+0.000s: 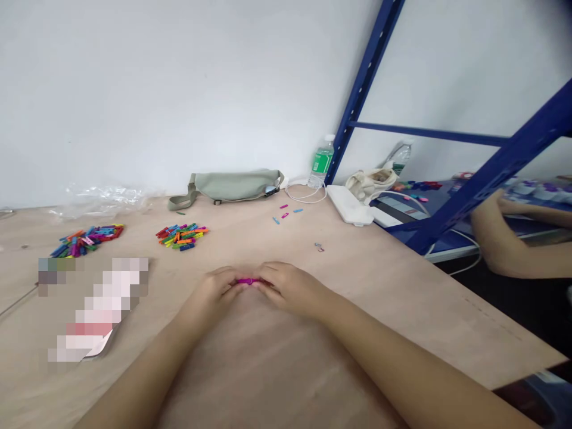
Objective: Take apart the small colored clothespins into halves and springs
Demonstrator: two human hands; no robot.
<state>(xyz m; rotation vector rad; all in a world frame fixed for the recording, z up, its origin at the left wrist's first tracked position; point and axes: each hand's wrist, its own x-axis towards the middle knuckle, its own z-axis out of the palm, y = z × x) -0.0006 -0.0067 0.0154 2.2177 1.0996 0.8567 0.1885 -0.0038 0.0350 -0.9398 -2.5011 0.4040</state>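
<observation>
Fingers [229, 275] of the left hand [215, 292] and right hand [286, 285] curl nearly closed, pinching a magenta clip [247, 280] from opposite ends over the brown tabletop [268, 369].

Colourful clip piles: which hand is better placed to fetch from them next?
Probably the left hand. The left pile and right pile both lie on its side, while the right hand would likely reach across it. Both hands hold a magenta piece, so the left would let go first.
</observation>
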